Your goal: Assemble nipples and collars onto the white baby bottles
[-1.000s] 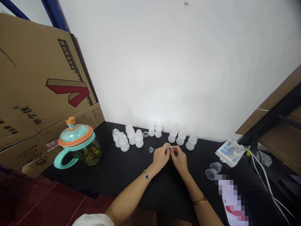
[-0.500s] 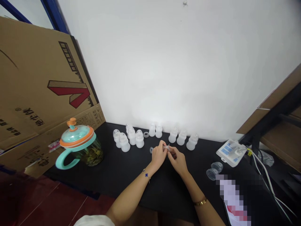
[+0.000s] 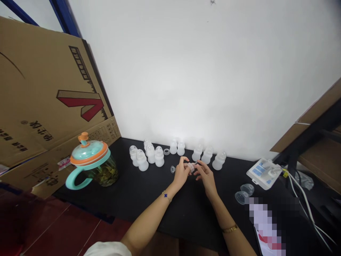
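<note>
My left hand (image 3: 181, 174) is closed on a translucent bottle collar ring (image 3: 190, 166), held just above the black tabletop. To the right of the ring, my right hand (image 3: 205, 175) has its fingers apart, with the fingertips close to the ring; whether they touch it is hard to tell. A clear bottle nipple (image 3: 173, 169) lies just left of my left hand. Behind my hands stand several small white baby bottles with clear tops, among them one bottle (image 3: 159, 157) on the left and one (image 3: 219, 161) on the right. Another loose collar ring (image 3: 166, 152) lies between the bottle groups.
A teal-lidded pitcher (image 3: 92, 163) with leaves inside stands left, before a large cardboard box (image 3: 39, 89). Two clear domed caps (image 3: 242, 197), a white power strip (image 3: 263, 173) with cables, and a partly blurred phone (image 3: 270, 245) lie right. A white wall rises behind.
My right hand has drawn slightly right and its fingers have spread off the collar ring. The ring shows more plainly in my left hand. The view has shifted slightly.
</note>
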`<act>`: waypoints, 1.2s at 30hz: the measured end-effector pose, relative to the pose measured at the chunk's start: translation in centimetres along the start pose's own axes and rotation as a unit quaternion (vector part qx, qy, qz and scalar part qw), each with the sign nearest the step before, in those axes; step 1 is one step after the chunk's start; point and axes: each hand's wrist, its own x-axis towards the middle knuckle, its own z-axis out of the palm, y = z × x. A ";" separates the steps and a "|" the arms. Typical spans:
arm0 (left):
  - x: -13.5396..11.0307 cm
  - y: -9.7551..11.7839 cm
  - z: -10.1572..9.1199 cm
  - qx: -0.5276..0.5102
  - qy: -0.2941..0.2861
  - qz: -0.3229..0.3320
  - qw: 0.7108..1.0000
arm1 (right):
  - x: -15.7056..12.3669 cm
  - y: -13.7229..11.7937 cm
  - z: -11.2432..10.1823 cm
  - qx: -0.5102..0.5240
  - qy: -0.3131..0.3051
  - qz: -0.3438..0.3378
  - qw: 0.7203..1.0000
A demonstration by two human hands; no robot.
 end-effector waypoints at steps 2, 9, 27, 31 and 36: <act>0.2 -0.3 0.2 -0.029 -0.014 -0.015 0.999 | 0.3 -0.1 -0.2 0.005 -0.020 0.009 1.000; 0.5 -0.1 0.4 -0.124 -0.067 -0.072 0.987 | 0.7 0.0 -1.0 -0.058 0.048 -0.070 0.995; 0.4 0.8 0.4 -0.288 -0.133 -0.214 0.924 | 0.2 -0.5 -0.8 -0.095 0.043 -0.118 0.988; 0.5 0.5 0.4 -0.276 -0.145 -0.227 0.923 | 0.0 -0.6 -0.8 -0.119 0.047 -0.142 0.982; 0.7 -0.1 0.5 -0.271 -0.147 -0.228 0.924 | 0.0 -0.6 -0.7 -0.137 0.057 -0.145 0.978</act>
